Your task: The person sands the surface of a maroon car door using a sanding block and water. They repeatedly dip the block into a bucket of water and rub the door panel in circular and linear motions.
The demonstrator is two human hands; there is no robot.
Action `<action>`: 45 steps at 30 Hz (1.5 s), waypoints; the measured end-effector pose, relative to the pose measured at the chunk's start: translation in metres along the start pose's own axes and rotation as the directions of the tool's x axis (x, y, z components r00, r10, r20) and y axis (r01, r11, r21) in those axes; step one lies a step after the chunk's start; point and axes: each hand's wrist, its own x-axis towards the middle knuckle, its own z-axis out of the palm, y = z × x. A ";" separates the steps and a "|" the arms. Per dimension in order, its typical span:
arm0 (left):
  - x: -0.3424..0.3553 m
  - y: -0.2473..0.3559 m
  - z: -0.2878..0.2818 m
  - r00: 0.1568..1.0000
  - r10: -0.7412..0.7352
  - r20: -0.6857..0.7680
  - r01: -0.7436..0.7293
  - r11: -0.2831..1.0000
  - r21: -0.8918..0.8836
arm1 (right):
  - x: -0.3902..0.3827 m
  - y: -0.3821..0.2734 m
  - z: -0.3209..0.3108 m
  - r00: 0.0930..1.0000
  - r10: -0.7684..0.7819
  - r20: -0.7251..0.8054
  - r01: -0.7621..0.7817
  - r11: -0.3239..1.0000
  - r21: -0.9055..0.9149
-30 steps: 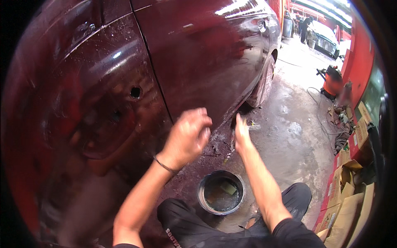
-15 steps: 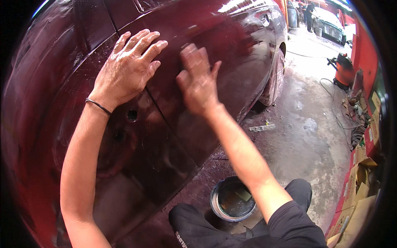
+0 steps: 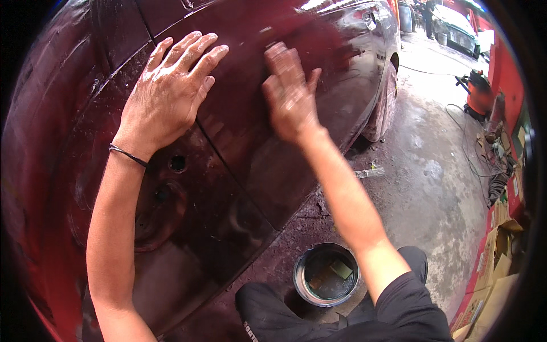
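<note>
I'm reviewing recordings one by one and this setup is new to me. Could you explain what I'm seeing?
There's no machine: this is bare-handed work, filmed by a wide fisheye camera worn on the worker's head, looking down. The left hand and the blurred right hand are spread, palms toward a dark red car. Nothing visible is held, though the palms are hidden. On the floor stands a round bucket, a pale block inside.
</note>
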 end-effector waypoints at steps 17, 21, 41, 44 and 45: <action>0.015 0.010 0.012 0.983 -0.031 -0.181 0.011 0.994 -0.109 | 0.032 0.054 -0.017 0.988 0.152 0.011 -0.152 0.985 0.086; 0.001 -0.002 -0.002 0.984 0.006 -0.177 -0.050 0.968 -0.248 | -0.081 -0.071 -0.019 0.992 0.008 0.124 -0.029 0.985 0.171; 0.003 -0.005 0.024 0.984 -0.103 -0.148 0.063 0.965 -0.254 | -0.043 -0.111 -0.027 0.960 -0.173 0.220 0.137 0.976 0.169; 0.004 -0.007 0.028 0.939 -0.124 -0.322 0.024 0.955 -0.296 | -0.072 -0.107 -0.046 0.951 -0.147 0.270 0.105 0.981 0.164; 0.006 -0.003 0.030 0.938 -0.135 -0.320 0.042 0.958 -0.282 | -0.102 -0.103 -0.048 0.941 -0.126 0.314 0.065 0.978 0.197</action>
